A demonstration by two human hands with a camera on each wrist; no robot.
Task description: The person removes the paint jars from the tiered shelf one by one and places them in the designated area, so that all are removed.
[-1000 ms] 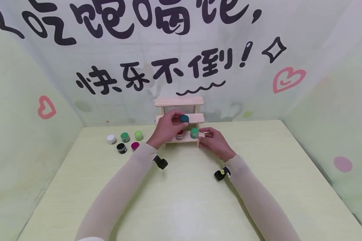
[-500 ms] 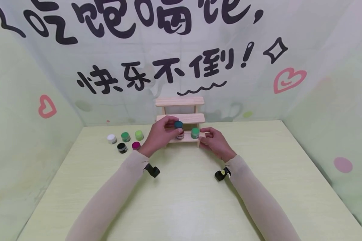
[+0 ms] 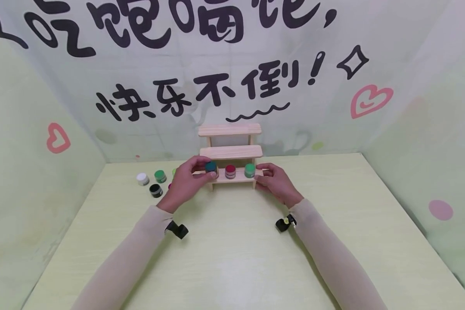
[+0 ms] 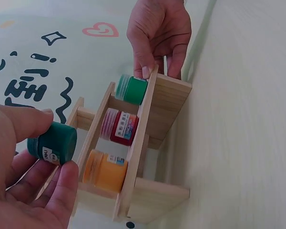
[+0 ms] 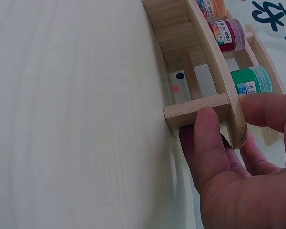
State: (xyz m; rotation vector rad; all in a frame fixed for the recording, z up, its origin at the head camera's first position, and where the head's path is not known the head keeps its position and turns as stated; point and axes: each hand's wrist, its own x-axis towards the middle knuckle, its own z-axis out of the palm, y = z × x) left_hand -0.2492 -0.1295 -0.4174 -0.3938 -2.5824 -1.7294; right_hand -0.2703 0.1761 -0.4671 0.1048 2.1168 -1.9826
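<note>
My left hand (image 3: 187,180) pinches a dark teal paint jar (image 4: 57,143) between thumb and fingers, in front of the left end of a three-tier wooden display rack (image 3: 230,152). Along the rack's lowest shelf stand an orange paint jar (image 4: 106,171), a red paint jar (image 3: 230,172) and a green paint jar (image 3: 249,171). The head view largely hides the orange one behind the teal jar. At the rack's right end my right hand (image 3: 276,181) grips the lowest shelf and its leg, beside the green jar, as the right wrist view shows.
On the table to the left stand a white jar (image 3: 142,179), a black-lidded jar (image 3: 156,190) and another green jar (image 3: 160,176). Light green and magenta jars there are mostly behind my left hand. A printed cloth wall (image 3: 170,142) rises behind the rack.
My left hand has carried the teal jar left and down from before the middle shelf, past the red jar, to the lowest shelf's left end. The right hand has stayed put.
</note>
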